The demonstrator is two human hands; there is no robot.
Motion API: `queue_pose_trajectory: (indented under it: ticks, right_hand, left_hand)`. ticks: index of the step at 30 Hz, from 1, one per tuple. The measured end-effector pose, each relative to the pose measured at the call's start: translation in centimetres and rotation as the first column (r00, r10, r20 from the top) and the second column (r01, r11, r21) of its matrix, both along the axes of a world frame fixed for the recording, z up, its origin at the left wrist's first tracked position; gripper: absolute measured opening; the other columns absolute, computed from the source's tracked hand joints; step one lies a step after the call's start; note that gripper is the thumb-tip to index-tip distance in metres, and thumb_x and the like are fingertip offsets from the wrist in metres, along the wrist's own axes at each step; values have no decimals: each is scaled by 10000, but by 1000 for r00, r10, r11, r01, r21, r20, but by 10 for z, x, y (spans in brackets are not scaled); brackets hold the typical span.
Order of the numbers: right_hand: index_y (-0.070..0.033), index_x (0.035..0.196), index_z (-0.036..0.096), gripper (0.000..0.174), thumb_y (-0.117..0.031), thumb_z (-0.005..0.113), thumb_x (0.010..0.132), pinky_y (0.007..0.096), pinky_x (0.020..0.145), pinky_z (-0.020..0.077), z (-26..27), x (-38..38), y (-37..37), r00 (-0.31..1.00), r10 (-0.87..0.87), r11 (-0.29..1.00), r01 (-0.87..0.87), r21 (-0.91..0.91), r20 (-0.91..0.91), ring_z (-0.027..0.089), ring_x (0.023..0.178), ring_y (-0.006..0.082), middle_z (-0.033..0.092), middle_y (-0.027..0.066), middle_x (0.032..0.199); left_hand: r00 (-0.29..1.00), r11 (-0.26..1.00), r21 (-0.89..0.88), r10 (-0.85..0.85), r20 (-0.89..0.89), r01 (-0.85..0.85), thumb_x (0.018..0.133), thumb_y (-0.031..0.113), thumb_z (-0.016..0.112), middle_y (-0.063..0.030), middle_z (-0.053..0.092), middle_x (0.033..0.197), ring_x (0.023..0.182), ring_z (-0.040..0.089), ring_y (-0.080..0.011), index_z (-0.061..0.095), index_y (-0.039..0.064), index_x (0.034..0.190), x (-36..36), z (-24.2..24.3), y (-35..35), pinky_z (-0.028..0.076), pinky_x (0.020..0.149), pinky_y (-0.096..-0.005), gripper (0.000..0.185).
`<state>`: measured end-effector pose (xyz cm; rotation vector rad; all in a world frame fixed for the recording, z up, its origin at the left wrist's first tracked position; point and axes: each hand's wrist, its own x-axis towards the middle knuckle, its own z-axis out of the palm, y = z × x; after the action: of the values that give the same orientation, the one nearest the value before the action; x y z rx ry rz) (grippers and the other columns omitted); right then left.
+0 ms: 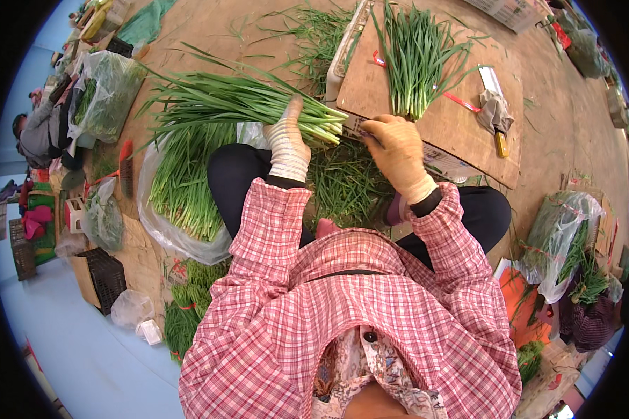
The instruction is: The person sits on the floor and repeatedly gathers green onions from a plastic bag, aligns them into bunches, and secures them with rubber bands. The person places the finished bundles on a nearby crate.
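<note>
My left hand (289, 141), in a striped knit glove, grips a bunch of garlic chives (241, 99), its pale cut ends pointing right. Just right of those ends is my right hand (396, 152), in an orange-coated glove, fingers bent; whether it pinches anything I cannot tell. Another pile of chives (416, 57) lies on a wooden board (361, 78) over a crate, with a red tie (458, 101) by it. A knife (490, 81) with a cloth around its middle and a yellow handle rests at the board's right. More chives (188, 183) fill a clear plastic bag (149, 212) beside my left knee.
Loose leaves (346, 183) litter the floor between my legs. Tied bundles (186, 314) lie at lower left, near a black crate (102, 277). A red broom (126, 167) is at left; beyond it sits another person (39, 131) by a bagged heap. Bagged greens (555, 235) stand at right.
</note>
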<state>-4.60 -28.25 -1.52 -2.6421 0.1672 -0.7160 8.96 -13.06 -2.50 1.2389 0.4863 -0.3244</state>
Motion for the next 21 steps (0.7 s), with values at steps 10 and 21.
queue_pose_trajectory:
  ticks: [10,21]
  right_hand:
    - [-93,869,691,101,-183,706,825,440,752,500,-12,32,29,984,68,982,-96,-165,-164,643,824,323,663,89,853]
    - [-108,752,668,101,-203,702,756,420,700,454,-3,22,26,992,61,968,-84,-235,-107,656,778,270,642,77,766]
  left_hand:
    - [990,974,-226,46,130,-15,730,-12,877,-51,623,1274,1096,607,-226,514,58,1384,-20,7,-11,535,938,-381,751]
    - [996,976,-207,-46,70,60,743,24,869,-30,645,1218,1049,614,-213,570,83,1310,-17,-18,-8,526,896,-414,644]
